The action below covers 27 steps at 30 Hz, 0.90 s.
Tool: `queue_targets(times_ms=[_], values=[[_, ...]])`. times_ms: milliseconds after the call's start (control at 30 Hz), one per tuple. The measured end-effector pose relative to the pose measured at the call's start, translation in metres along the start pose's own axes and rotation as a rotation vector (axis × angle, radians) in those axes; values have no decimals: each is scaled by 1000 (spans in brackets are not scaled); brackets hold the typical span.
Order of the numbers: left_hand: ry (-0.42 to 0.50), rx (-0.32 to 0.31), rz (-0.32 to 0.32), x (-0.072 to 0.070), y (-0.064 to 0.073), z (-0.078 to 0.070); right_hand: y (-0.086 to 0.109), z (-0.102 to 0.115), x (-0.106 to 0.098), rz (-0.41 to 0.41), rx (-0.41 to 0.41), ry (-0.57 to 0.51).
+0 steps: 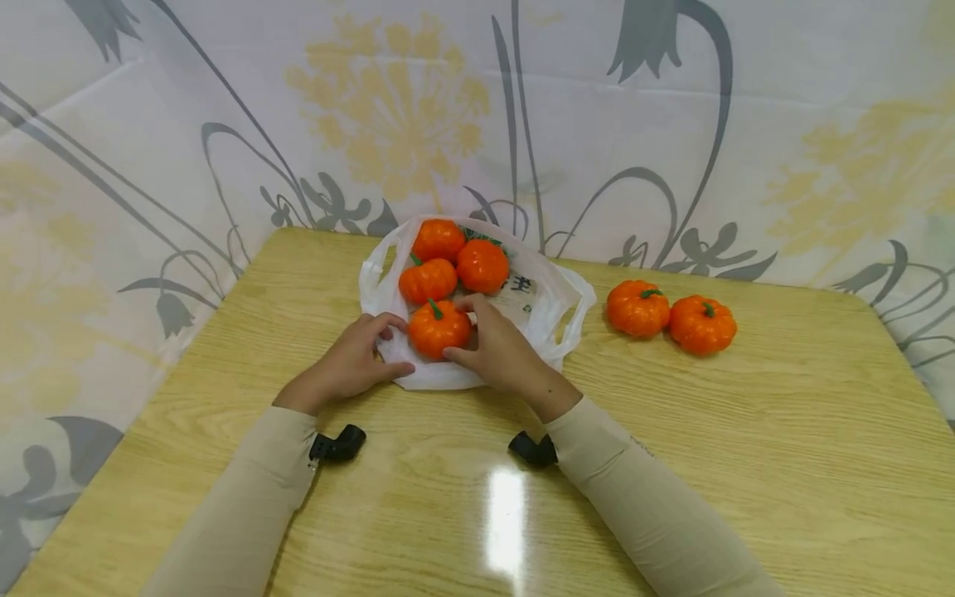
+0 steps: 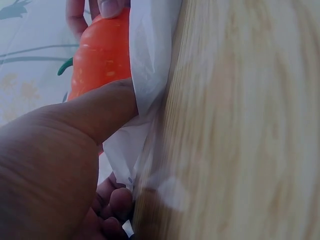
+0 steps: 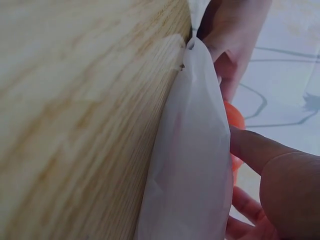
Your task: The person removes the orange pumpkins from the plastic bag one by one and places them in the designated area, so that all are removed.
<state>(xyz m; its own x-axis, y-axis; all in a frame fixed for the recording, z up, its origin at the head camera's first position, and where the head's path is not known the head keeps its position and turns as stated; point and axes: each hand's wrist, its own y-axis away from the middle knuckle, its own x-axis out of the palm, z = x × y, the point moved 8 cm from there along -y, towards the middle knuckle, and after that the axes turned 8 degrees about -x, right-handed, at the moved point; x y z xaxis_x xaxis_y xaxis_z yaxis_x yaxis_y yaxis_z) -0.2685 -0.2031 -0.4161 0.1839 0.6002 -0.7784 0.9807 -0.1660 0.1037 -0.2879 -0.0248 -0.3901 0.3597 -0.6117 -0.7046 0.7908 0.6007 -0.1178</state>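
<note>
A white plastic bag (image 1: 440,379) lies with its mouth toward me, several small orange pumpkins inside it. At the front of the bag is a pumpkin (image 1: 438,330) with a green stem. My right hand (image 1: 507,348) grips this pumpkin from its right side, thumb in front and fingers behind. On the left, my left hand (image 1: 351,361) holds the bag's edge, its thumb inside and its fingers curled outside, as the left wrist view shows. Behind the front pumpkin sit another pumpkin (image 1: 429,282), a rounder pumpkin (image 1: 482,266) and a rear pumpkin (image 1: 438,240).
Two more pumpkins stand side by side on the wooden table (image 1: 746,464), right of the bag: a left one (image 1: 637,310) and a right one (image 1: 703,326). A bag handle (image 1: 573,322) spreads toward them. A flower-patterned cloth (image 1: 582,124) hangs behind the table.
</note>
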Motion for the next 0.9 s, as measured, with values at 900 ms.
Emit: queue_targets(times_ms=[900], values=[[16, -49, -1, 4, 0, 5, 22, 10, -17, -72, -43, 48]])
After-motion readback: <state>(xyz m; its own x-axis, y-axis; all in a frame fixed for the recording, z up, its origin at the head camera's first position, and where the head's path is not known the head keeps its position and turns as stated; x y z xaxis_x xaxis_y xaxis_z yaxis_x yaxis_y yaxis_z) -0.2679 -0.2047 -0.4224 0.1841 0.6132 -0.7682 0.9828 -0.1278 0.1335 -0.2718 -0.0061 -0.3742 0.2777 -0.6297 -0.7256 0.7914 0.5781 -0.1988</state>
